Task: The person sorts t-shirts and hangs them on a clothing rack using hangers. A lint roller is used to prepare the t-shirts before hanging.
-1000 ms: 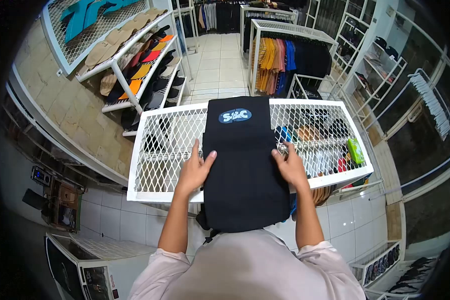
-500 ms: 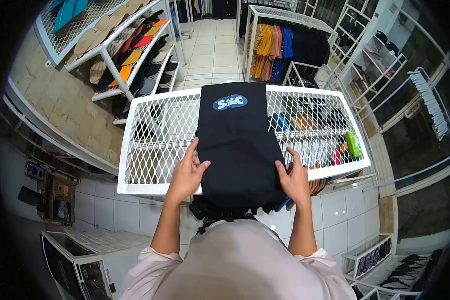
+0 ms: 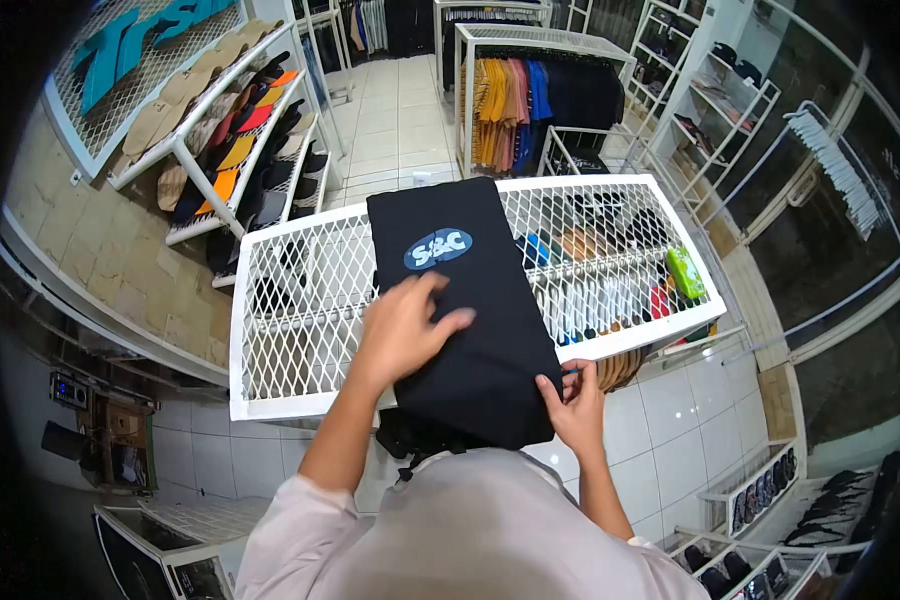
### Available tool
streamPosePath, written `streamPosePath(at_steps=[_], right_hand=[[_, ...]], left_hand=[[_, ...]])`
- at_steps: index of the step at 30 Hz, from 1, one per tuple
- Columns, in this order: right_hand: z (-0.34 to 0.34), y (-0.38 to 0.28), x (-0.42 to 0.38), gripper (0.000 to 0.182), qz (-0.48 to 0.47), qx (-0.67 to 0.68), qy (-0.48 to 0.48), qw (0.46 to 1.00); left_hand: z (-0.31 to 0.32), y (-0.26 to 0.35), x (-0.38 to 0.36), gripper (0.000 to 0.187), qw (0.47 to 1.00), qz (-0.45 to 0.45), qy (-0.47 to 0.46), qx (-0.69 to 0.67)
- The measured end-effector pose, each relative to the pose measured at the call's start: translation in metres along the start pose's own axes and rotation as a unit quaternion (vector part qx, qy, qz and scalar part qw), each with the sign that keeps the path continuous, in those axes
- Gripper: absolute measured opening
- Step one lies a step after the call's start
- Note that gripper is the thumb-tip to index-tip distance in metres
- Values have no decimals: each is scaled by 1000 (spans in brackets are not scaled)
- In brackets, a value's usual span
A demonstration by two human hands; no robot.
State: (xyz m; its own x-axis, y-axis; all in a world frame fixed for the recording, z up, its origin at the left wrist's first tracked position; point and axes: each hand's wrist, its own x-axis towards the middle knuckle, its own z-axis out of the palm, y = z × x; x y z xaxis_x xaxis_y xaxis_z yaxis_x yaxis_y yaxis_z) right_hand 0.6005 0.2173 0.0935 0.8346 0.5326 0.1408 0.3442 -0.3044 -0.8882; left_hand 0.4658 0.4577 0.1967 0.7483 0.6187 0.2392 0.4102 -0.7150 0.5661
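A black T-shirt (image 3: 470, 350), folded into a long strip, lies across the white mesh-topped table and hangs past its near edge. A blue oval S&C print (image 3: 438, 249) shows near its far end. My left hand (image 3: 402, 330) is over the left side of the cloth below the print, fingers apart and holding nothing. At the near right edge, my right hand (image 3: 576, 405) has its thumb on top of the cloth and its fingers curled at the side, gripping that edge.
The white mesh table (image 3: 300, 400) has a bright green packet (image 3: 686, 272) at its right, with several goods visible beneath the mesh. A rack of caps (image 3: 235, 150) stands at the left. Hanging shirts (image 3: 515, 105) fill a rack beyond the table.
My left hand has moved from the shirt's left edge up and inward over it. My right hand has closed on the near right edge. The shirt now lies slanted, its print nearer me.
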Motion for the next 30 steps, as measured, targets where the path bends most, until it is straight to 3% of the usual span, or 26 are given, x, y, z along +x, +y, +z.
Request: streamPosePath(at_steps=[3,6,10,13,17,19,21,23,25,28,30], right_hand=[[8,-9,-3,44,5,-16,46,999],[9,-7,-3,50,8,-82,58,995],[3,-7,-2,51,36,-80,30,996],[5,-3,-4,47,45,-60,25,997],[5,-9,-6,43,49,-33,31,998],[10,-8,-7,36,2,-22,43,999],[12,-21,-7,26,-44,-46,58,996],[16,-38,-7,19,-191,-44,100,976],[14,-62,-13,26,-210,-54,-26,976],[13,-83,6,31,-283,-22,-252,925],[24,-85,33,27,-296,11,-208,932]], left_hand=[[63,-6,94,51,998,39,29,37],[117,-12,171,46,994,1,72,79],[163,-32,208,49,980,-41,137,136],[180,-37,206,25,966,17,183,185],[183,-41,212,19,958,46,195,205],[176,-43,215,22,982,-61,172,56],[168,-60,227,27,973,-122,179,-85],[144,-76,229,31,950,-153,196,-188],[125,-103,225,35,927,-148,247,-240],[104,-132,190,34,887,-153,271,-340],[117,-161,173,32,865,-129,264,-406]])
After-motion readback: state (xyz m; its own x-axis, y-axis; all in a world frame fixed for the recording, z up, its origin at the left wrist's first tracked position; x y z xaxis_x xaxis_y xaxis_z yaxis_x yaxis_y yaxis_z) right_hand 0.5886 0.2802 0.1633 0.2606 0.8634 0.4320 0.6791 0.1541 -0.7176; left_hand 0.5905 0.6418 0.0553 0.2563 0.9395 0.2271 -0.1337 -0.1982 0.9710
